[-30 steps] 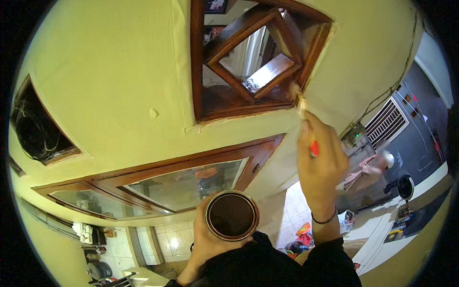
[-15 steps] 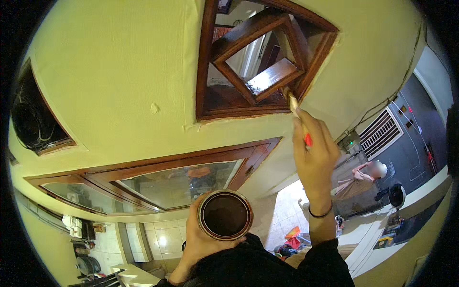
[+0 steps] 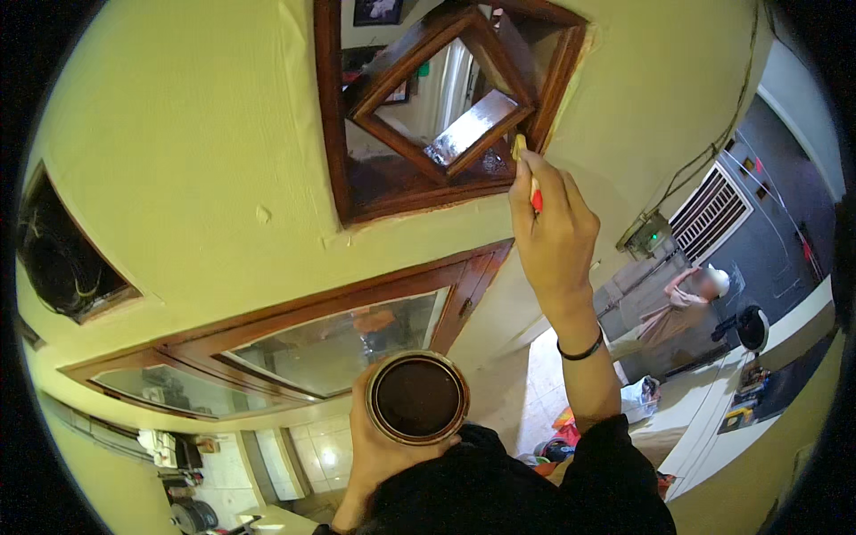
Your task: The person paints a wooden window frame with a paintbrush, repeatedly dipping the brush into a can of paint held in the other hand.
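My left hand point(image 3: 379, 459) is wrapped round an open round can point(image 3: 417, 398) of dark brown liquid, held upright in front of my body. Up at the wall, my right hand point(image 3: 555, 232) pinches a paintbrush point(image 3: 520, 148) with a light handle and a red end. Its bristle end is at the lower right corner of a brown wooden vent frame point(image 3: 428, 194), mostly hidden by the frame and the fingers. Inside that frame sits a tilted wooden diamond point(image 3: 486, 147); its lower inner face shines as if wet.
Below the vent is a brown wooden door frame point(image 3: 294, 308) with glass panes. A dark wall opening point(image 3: 67, 245) lies at the left, cables point(image 3: 713, 156) run down the right wall. Farther right stands another person point(image 3: 687, 303) in a white cap, near a white counter point(image 3: 704, 428).
The view has shifted, so the vent frame sits farther left and higher. My right hand has moved slightly up along the frame's corner with the brush. The can stays in my left hand.
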Motion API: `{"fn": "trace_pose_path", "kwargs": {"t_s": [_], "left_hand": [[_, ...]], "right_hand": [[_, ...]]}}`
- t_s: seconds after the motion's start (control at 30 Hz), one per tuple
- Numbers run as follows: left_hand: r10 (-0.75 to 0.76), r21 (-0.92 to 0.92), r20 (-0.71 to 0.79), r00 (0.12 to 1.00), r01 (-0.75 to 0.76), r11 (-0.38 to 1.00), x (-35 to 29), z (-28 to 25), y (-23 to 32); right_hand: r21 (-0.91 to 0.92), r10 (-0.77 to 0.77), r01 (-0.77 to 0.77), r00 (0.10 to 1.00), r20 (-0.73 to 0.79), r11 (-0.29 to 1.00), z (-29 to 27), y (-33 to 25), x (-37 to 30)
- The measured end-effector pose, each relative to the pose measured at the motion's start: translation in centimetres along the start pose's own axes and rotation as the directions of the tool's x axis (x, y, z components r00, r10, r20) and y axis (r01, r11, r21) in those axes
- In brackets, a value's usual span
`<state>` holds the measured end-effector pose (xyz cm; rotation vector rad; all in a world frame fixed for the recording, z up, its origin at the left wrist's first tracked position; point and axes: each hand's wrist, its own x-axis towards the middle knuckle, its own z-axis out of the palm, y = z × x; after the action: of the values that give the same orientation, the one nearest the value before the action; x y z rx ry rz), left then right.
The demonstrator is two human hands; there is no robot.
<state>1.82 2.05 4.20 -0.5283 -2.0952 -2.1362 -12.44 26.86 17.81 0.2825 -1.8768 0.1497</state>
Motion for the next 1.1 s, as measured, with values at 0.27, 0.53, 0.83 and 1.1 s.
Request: {"fn": "trace_pose_path", "kwargs": {"t_s": [0.27,0.53,0.83,1.1], "left_hand": [[0.014,0.011,0.062,0.998,-0.015,1.0,0.2,0.3,-0.7],[-0.038,-0.103,0.058,0.998,0.044,0.994,-0.6,1.3,-0.5],[-0.069,-0.123,0.035,0.997,0.073,0.99,-1.2,1.3,-1.2],[-0.048,-0.075,0.07,0.996,0.053,0.996,-1.5,0.7,-1.3]], "right_hand": [[0.002,-0.018,0.018,0.997,-0.071,1.0,-4.1,-2.7,-1.3],[0.069,0.046,-0.038,0.993,-0.108,0.997,-1.0,0.4,-0.8],[0.134,0.058,-0.038,0.987,-0.15,0.99,-1.2,-0.6,-0.7],[0.129,0.106,-0.083,0.977,-0.187,0.988,-6.2,-1.9,-2.5]]}}
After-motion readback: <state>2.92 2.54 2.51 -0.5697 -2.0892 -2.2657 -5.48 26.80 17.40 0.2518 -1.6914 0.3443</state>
